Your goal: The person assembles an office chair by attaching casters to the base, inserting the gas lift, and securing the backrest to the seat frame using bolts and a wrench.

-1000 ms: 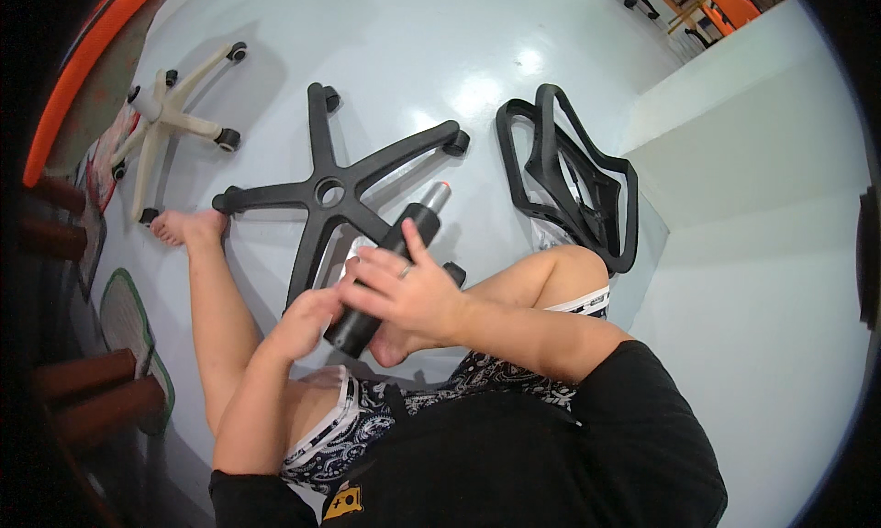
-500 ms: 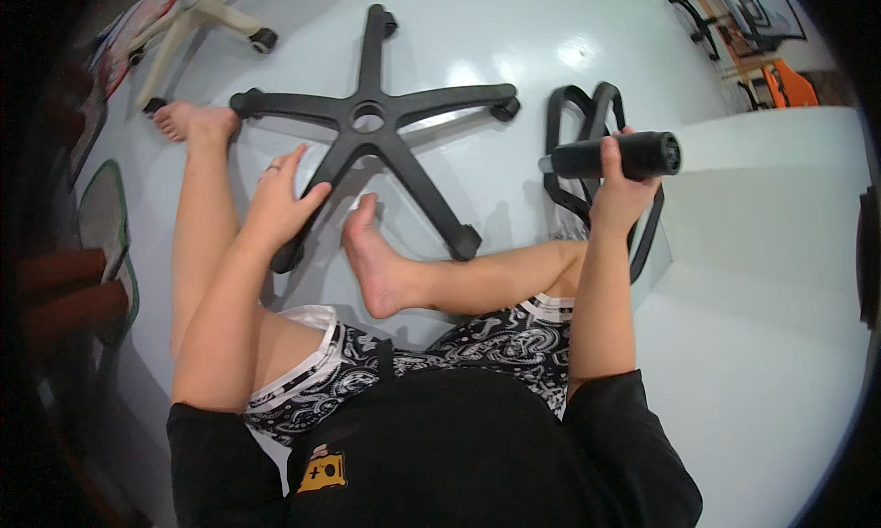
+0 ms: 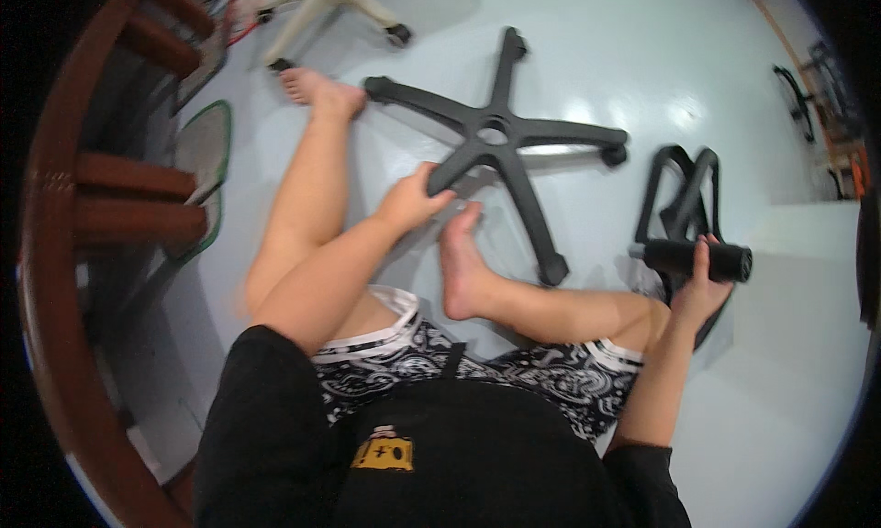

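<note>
A black five-legged office chair base (image 3: 523,193) stands on the floor in front of me, with a round hole in its hub. My left hand (image 3: 413,200) is closed around the end part of its near left leg, thumb on the near side. On the right, my right hand (image 3: 702,294) holds a black chair gas lift cylinder (image 3: 674,255) about level, its narrow silver-grey tip pointing left. Behind the cylinder lie black loop-shaped armrests (image 3: 653,193), partly covered by it and my hand.
My bare feet flank the base's near left leg. A pale chair base (image 3: 317,14) with dark casters stands at the far left. Brown wooden furniture legs (image 3: 138,198) and a green-edged mat (image 3: 206,147) are on the left. A white block-like surface (image 3: 789,344) is at my right.
My left hand has gone from open beside the base to gripping its near left leg. The view has swung left, shifting everything rightward. The cylinder stays in my right hand.
</note>
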